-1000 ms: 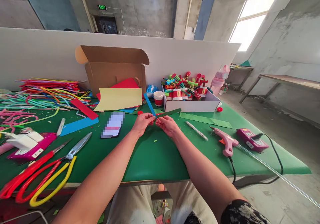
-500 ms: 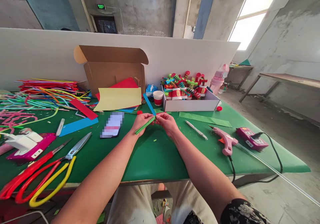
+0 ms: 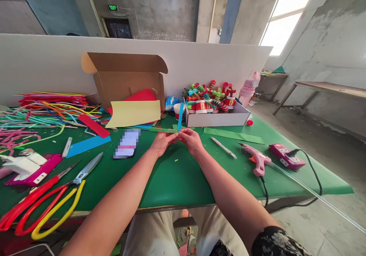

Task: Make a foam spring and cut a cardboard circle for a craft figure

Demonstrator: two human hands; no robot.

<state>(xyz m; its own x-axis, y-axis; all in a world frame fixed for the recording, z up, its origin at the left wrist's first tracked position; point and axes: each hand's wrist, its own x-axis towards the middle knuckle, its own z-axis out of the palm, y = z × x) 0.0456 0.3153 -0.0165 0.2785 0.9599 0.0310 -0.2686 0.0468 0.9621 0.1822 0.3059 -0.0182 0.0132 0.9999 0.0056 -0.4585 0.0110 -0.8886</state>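
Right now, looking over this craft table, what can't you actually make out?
- Head view: the fingertips of the left hand and right hand hide where the green paper strip and blue paper strip meet.
- The phone face is blurred.
- The red and yellow scissors handles are cut off by the left edge.
- The print on the little cup figures in the white box is too small to read.

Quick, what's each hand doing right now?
Left hand: closed, pinching the green paper strip.
Right hand: closed, pinching the blue paper strip, which stands upright.
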